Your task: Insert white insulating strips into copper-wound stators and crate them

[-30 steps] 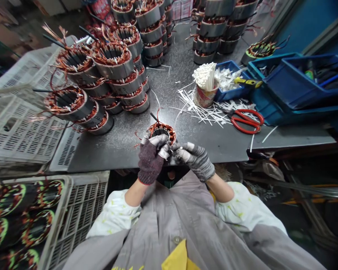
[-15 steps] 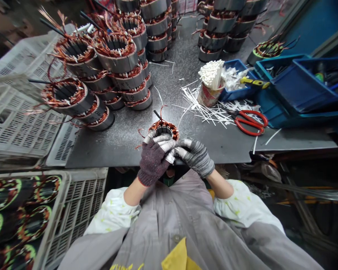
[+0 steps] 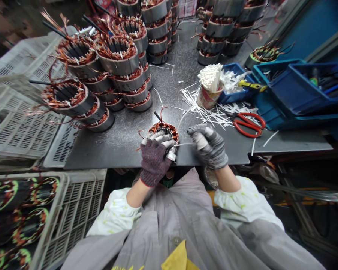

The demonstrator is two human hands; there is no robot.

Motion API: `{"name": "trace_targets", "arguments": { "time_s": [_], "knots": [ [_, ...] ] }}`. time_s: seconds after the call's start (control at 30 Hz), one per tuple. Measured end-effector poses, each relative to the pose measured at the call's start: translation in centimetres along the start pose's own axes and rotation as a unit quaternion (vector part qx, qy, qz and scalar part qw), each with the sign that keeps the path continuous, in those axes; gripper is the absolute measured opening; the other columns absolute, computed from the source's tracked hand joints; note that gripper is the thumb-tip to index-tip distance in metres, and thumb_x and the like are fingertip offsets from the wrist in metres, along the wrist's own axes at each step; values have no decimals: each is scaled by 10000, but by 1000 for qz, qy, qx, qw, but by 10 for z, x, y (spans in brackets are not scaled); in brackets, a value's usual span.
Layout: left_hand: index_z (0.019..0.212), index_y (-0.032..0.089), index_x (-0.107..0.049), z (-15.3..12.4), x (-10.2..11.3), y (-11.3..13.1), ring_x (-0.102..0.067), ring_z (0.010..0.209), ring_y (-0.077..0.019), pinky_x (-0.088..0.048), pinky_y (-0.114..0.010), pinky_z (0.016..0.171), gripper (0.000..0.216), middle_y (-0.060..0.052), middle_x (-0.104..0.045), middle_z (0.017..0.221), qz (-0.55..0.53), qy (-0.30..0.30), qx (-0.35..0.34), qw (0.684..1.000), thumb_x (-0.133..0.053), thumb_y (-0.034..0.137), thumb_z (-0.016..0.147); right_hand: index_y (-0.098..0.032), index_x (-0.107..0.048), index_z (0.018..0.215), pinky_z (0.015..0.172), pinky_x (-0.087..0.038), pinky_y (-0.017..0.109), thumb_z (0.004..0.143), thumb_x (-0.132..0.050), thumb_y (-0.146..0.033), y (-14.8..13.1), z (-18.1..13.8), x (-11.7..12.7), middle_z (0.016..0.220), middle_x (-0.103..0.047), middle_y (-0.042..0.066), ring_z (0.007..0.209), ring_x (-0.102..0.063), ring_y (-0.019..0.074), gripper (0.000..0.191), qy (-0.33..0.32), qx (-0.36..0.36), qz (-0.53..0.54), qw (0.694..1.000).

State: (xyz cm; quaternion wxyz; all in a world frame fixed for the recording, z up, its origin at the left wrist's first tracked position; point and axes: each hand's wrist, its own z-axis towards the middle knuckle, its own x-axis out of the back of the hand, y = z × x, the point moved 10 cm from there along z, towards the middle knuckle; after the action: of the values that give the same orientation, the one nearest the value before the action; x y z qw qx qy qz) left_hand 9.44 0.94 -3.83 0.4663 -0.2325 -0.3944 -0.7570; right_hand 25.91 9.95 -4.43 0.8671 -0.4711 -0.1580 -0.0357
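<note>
My left hand [image 3: 154, 159], in a dark glove, is closed around a coil [image 3: 165, 128] of copper wire in a metal ring, which sits at the near edge of the table [image 3: 124, 140]. My right hand [image 3: 211, 148], in a grey glove, is just right of the coil, fingers pinched shut on a thin white strip [image 3: 185, 144] that runs straight back to the coil's side. Farther right of the coil lie red scissors [image 3: 247, 122]. Behind the coil and to its right stands a cup [image 3: 209, 93] full of white strips. Stacks of coils [image 3: 121, 71] rise behind it to the left.
</note>
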Motion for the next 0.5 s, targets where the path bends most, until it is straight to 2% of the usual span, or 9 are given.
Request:
{"name": "trace_targets", "arguments": {
  "time_s": [0.07,0.13,0.2,0.27,0.37,0.43,0.5],
  "knots": [
    [1152,226,-659,-1,-2,-1,-563,1307,-272,-347,-512,1141,243,-73,-698,1261,2,-1,4,1000,-611,312,929,-250,-746,1086,880,-559,413,959,-597,-419,-3,-4,-17,1071,-731,79,972,-674,243,258,-85,72,-68,991],
    [1113,226,-656,-2,-5,-2,-574,1290,-283,-354,-525,1134,231,-73,-702,1249,19,1,10,1000,-607,336,916,-264,-764,1091,876,-540,416,961,-595,-446,-10,-11,-40,1087,-742,78,940,-665,241,281,-173,141,-124,967],
    [1013,232,-657,-1,-8,-3,-605,1240,-290,-378,-525,1109,181,-65,-721,1184,43,9,13,999,-601,366,906,-269,-787,1043,862,-520,419,978,-562,-462,-18,-12,-59,1056,-760,74,877,-656,232,303,-214,177,-161,947],
    [907,222,-641,0,-9,-4,-635,1184,-296,-395,-524,1091,158,-77,-732,1109,59,28,22,998,-599,374,901,-254,-794,1019,873,-507,426,981,-552,-468,-23,-3,-72,1050,-766,80,873,-655,236,325,-215,178,-184,942],
    [826,202,-619,-1,-6,-5,-647,1152,-295,-391,-522,1105,174,-101,-735,1044,59,52,32,996,-601,353,911,-214,-788,993,902,-507,425,988,-547,-439,-22,13,-84,1043,-761,100,929,-664,253,329,-204,138,-196,949],
    [888,194,-642,-5,-2,-3,-630,1190,-280,-371,-509,1137,162,-98,-735,1075,52,44,19,998,-582,338,933,-210,-778,998,903,-524,400,1007,-517,-404,-20,16,-84,1040,-758,96,959,-674,250,325,-196,111,-180,958],
    [1060,197,-662,-12,3,0,-585,1271,-273,-310,-523,1190,200,-91,-719,1184,57,17,-14,998,-558,329,951,-226,-754,1079,924,-539,373,1021,-482,-363,-20,11,-79,1083,-752,78,1015,-683,236,310,-187,92,-139,968]
  ]
}}
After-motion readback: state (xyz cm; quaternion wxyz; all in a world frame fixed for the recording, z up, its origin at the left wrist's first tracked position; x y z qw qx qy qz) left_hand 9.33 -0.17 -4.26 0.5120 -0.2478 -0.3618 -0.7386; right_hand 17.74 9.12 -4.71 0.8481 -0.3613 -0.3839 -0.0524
